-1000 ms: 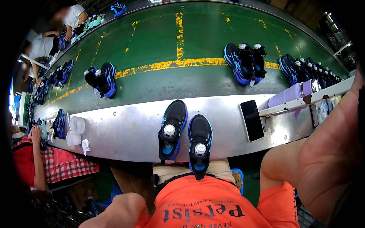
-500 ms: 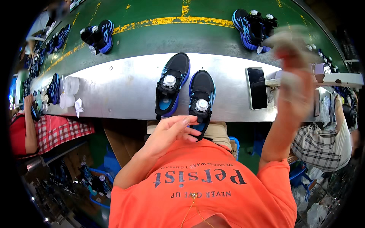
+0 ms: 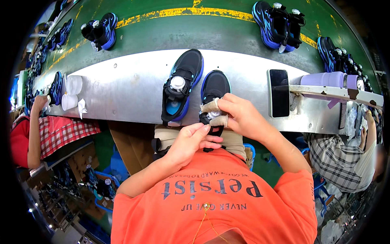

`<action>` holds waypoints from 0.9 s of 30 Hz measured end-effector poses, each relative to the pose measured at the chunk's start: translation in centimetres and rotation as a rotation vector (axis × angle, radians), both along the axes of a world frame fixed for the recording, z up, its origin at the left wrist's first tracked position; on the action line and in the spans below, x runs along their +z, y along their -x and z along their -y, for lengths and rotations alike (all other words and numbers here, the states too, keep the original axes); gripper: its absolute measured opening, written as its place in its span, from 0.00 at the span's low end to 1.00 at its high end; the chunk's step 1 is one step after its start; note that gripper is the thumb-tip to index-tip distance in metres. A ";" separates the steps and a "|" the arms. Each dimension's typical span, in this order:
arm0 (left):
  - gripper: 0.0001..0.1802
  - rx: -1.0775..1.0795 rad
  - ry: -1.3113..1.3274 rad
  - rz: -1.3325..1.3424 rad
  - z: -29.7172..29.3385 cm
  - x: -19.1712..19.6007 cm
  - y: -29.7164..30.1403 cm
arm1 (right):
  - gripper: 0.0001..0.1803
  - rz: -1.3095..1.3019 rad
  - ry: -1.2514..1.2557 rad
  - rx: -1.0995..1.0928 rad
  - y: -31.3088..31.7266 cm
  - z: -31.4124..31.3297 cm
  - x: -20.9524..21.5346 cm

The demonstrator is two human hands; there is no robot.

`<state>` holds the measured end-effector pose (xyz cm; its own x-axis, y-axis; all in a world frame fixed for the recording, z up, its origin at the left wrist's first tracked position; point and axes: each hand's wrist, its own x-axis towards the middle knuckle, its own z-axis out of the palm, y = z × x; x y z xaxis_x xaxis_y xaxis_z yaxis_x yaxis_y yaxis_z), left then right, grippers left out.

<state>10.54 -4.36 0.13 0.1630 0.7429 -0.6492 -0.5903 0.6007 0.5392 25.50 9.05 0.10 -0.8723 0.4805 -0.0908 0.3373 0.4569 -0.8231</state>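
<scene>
Two black sneakers with blue-purple soles are side by side at the table's near edge, toes pointing away. The left sneaker (image 3: 190,63) has a round white dial (image 3: 177,83) on its tongue and stands untouched. My right hand (image 3: 243,116), with pale covers on thumb and forefinger, closes around the dial area of the right sneaker (image 3: 215,84); that dial (image 3: 213,115) is partly hidden. At this sneaker's heel, my left hand (image 3: 191,141) pinches with thumb and forefinger, the other fingers loosely curled below. The exact part in the pinch is hidden.
A phone (image 3: 279,93) lies on the metal table (image 3: 134,87), right of the sneakers. Beyond it are a lilac bottle (image 3: 325,79) and a pale bar (image 3: 333,91). Clear plastic cups (image 3: 73,85) stand left. More sneakers (image 3: 276,26) sit on the green surface ahead. People work on both sides.
My right hand has come from the far right, beside the bottle, to the right sneaker's dial. My left hand stays at the heel, slightly lower.
</scene>
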 end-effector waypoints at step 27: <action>0.15 0.085 -0.007 0.082 0.0 -0.9 -0.3 | 0.27 0.113 0.287 -0.090 0.1 -1.2 2.6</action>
